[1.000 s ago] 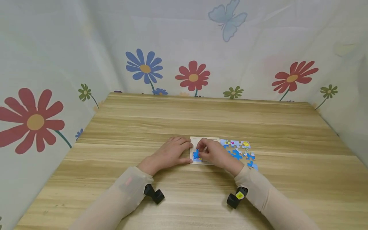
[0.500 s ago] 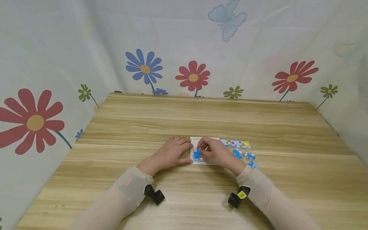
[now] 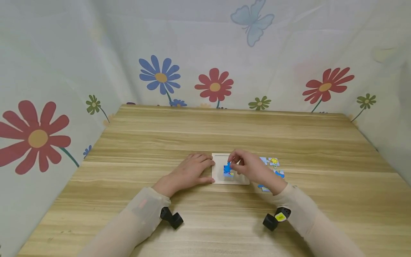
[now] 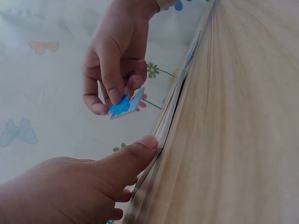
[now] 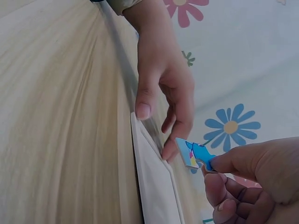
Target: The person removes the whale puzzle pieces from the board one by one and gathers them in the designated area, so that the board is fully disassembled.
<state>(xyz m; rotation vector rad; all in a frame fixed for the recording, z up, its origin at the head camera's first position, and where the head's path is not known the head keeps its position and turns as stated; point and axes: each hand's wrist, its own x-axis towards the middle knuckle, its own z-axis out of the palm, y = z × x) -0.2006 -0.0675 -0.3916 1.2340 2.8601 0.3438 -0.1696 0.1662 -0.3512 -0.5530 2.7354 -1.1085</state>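
Note:
A blue jigsaw piece (image 3: 228, 170) with a pale strip along one edge is pinched between the thumb and fingers of my right hand (image 3: 253, 167). In both wrist views the piece (image 5: 196, 155) is tilted and raised off the white puzzle tray (image 3: 219, 169). My left hand (image 3: 189, 170) lies at the tray's left side, its thumb and fingertips touching the edge with the fingers extended. From the left wrist, that thumb (image 4: 142, 147) shows against the tray's rim. No other piece shows on the visible part of the tray.
Several loose jigsaw pieces lie right of the tray, among them one with a yellow sun (image 3: 274, 161) and a blue one (image 3: 280, 174). My right forearm hides some of them. The wooden table (image 3: 179, 128) meets a flower-print curtain (image 3: 192, 43) at the back.
My right hand has lifted the blue piece from the tray's lower left and carried it right. The left hand stays put.

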